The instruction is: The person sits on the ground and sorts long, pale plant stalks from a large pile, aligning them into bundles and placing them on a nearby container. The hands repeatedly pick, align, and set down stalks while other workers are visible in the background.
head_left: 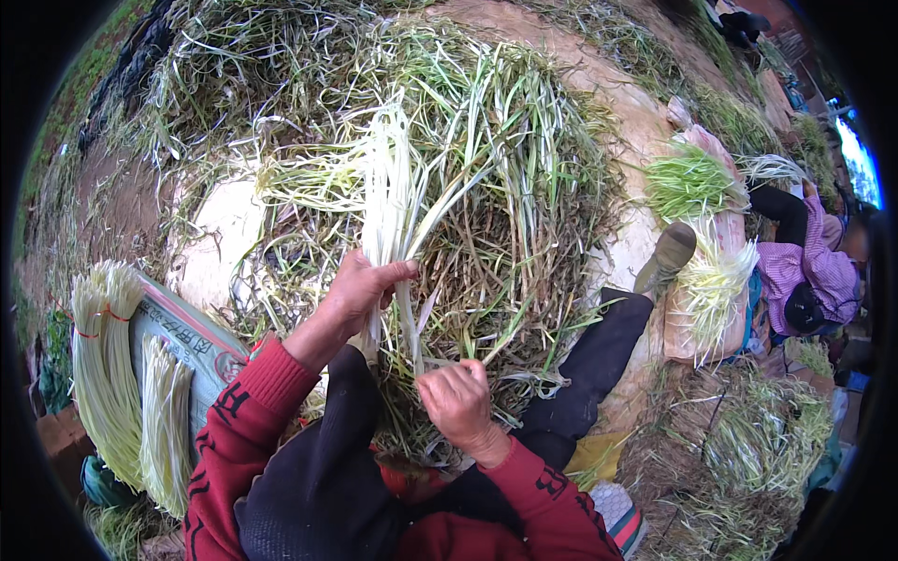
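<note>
My left hand (365, 285) is closed around a bunch of long pale stalks (388, 187) whose white tops fan out upward over a heap of green and brown leaves (505, 243). Below it and to the right, my right hand (456, 393) has curled fingers gripping the lower end of a pale stalk hanging from the bunch. Both red-sleeved forearms come up from the lower edge, beside my dark-trousered legs.
Tied pale bundles (112, 393) lie at left on a printed sack (206, 327). At right, a co-worker in checked purple (800, 271) sits beside green and pale bunches (687, 178) on a pink sack. More leaf litter (730, 449) lies lower right.
</note>
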Demonstrator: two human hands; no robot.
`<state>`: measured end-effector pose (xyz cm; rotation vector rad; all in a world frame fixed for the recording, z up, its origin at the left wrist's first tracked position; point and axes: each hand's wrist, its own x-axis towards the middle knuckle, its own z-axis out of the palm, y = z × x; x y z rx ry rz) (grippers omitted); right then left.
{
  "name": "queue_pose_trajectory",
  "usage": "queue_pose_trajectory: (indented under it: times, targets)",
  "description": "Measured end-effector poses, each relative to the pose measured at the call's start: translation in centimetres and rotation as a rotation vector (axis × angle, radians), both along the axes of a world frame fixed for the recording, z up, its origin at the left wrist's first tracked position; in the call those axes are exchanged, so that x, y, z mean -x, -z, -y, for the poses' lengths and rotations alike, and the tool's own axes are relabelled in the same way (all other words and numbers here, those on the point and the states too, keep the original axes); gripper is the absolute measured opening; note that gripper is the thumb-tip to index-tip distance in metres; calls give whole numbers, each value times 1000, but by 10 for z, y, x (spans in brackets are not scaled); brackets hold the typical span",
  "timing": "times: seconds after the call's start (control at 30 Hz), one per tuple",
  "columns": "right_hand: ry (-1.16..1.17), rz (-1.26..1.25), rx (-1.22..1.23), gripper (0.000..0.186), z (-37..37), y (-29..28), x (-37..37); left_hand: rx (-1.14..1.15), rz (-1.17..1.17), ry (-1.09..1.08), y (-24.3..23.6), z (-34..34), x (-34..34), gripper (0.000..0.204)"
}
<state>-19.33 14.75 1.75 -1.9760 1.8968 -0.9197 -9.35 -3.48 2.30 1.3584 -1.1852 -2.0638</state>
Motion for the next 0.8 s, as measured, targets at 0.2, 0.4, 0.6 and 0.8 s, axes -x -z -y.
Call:
queue_pose_trajectory:
  times: [0.2, 0.4, 0.6, 0.8]
  targets:
    - [-196, 2, -256, 13, -92, 44, -8, -39, 8, 36, 11, -4, -19, 14]
    - [-333, -157, -574, 5, -155, 114, -15, 50, 0, -34, 15, 3, -27, 15]
    - [-581, -259, -1242, 20, -154, 109, -15, 180, -81, -137, -19, 68, -52, 16]
    - [28, 207, -407, 10, -11, 9, 27, -34, -83, -9, -1, 39, -69, 16]
